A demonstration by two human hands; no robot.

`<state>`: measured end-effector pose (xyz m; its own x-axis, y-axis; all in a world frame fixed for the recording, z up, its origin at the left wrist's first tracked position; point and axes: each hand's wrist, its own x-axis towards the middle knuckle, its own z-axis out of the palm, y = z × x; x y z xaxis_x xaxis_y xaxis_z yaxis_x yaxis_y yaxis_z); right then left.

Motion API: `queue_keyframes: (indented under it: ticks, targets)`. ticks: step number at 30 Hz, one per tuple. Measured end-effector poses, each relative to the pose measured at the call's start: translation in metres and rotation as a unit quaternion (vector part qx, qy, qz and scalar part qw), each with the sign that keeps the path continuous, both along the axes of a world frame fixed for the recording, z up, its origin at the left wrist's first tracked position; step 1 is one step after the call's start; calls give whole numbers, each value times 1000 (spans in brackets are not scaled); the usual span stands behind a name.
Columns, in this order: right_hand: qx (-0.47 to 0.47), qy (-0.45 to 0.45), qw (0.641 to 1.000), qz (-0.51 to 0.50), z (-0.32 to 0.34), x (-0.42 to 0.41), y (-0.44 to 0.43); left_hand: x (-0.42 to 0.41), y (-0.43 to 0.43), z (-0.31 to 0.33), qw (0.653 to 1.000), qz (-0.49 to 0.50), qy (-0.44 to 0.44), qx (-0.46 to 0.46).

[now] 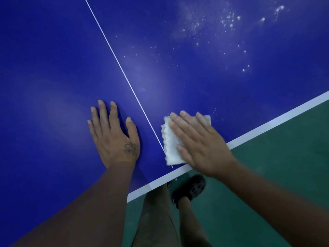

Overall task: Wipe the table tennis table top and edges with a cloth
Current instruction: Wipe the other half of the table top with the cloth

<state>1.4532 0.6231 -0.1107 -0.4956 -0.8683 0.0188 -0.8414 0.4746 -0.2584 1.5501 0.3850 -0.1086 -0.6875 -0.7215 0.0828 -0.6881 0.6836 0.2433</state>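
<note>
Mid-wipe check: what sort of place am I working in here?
Probably an indoor sports hall or games room: a blue table tennis table top with a thin white centre line and white edge band, standing over smooth green court-style flooring.

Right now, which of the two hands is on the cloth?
The right hand, flat with straight fingers on the white cloth by the white edge band. The left hand rests on bare blue table top, across the thin white line.

Dim, soft sheen, wide-angle bending at edges
</note>
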Motion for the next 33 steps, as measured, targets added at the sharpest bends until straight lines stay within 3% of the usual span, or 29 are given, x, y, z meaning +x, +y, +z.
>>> queue_keyframes:
  ticks: [4,7,10,13,17,20,22,27,33]
  targets:
    - [-9,33,984,-176,1,-62,22,0,0,0,1000,-3,-4,-5]
    - [30,-12,932,-361,8,-91,30,-1,2,2,1000,2,-9,2]
    - [29,-31,895,-444,14,-74,1,-2,2,6,1000,2,-14,8]
    - [27,-18,926,-375,11,-34,-30,-2,1,6,1000,3,-22,5]
    - [17,-17,987,-160,5,36,-25,-1,1,6,1000,5,-27,12]
    - [15,-7,999,-32,3,25,-16,-1,1,7,1000,3,-21,15]
    - [16,28,999,-23,2,-21,-32,-2,1,8,1000,4,-22,16]
    - [48,58,990,-118,4,-104,-69,-3,1,7,1000,4,-22,22]
    - [19,-6,998,64,3,-15,-53,0,-1,1,1000,-1,-24,14]
